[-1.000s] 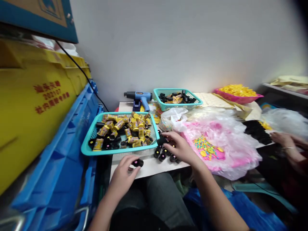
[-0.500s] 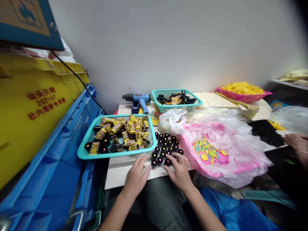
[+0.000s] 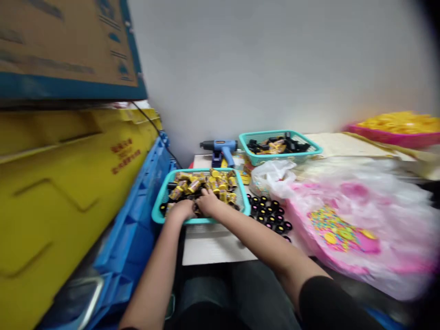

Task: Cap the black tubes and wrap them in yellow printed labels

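Note:
Both hands reach into a turquoise plastic basket (image 3: 244, 206) heaped with small yellow-labelled cylinders (image 3: 194, 184) and black ones. My left hand (image 3: 184, 210) is low in the basket's front left part, its fingers hidden among the pieces. Beside it, my right hand (image 3: 207, 202) dips in with fingers bent down; blur and the pieces hide whether it grips anything. To the right of the basket, several short black cylinders with yellow or pink centres (image 3: 270, 211) stand in rows on the pale board (image 3: 209, 250), partly behind my right forearm.
A blue heat gun (image 3: 222, 147) lies behind the basket. Another turquoise basket (image 3: 256, 159) holds black and yellow pieces. On the right, clear plastic covers a pink tray (image 3: 302, 229) of coloured beads. Stacked yellow (image 3: 85, 183) and blue crates (image 3: 132, 197) border the left side.
Both hands have left the black cylinders and moved left into the near basket. The view has turned left, and the other person's hand on the right is out of view.

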Motion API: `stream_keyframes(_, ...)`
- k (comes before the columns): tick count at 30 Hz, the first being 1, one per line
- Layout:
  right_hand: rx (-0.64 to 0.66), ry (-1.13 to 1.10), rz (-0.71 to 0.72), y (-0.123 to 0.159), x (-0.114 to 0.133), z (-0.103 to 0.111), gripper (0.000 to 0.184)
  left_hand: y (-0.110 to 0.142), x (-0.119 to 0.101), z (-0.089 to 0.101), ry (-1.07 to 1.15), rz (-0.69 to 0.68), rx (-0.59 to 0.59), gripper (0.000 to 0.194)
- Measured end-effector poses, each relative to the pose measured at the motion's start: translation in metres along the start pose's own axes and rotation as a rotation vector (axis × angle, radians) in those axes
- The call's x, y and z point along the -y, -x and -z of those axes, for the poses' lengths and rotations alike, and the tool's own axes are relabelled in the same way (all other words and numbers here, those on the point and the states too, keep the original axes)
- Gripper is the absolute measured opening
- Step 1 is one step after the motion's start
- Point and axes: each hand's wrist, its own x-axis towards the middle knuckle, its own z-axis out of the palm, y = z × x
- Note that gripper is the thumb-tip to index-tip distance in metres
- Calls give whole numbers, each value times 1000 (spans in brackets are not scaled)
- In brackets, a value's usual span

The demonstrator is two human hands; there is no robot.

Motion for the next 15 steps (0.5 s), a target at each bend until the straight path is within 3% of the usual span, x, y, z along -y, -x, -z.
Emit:
stream_keyframes(3, 12, -37, 78, -3, -5, -8, 15, 22, 3, 6, 100, 101, -49, 28)
stream_keyframes(8, -51, -164, 179, -6, -23, -10, 14, 54, 4, 17, 383, 159, -355, 24)
stream_keyframes(11, -155, -492, -17, 7, -31, 4, 30, 71, -6, 13, 619, 106, -440, 27)
stream_keyframes(15, -193, -889, -272, 66, -37, 40, 46, 98, -28, -11, 912, -14, -326, 31)
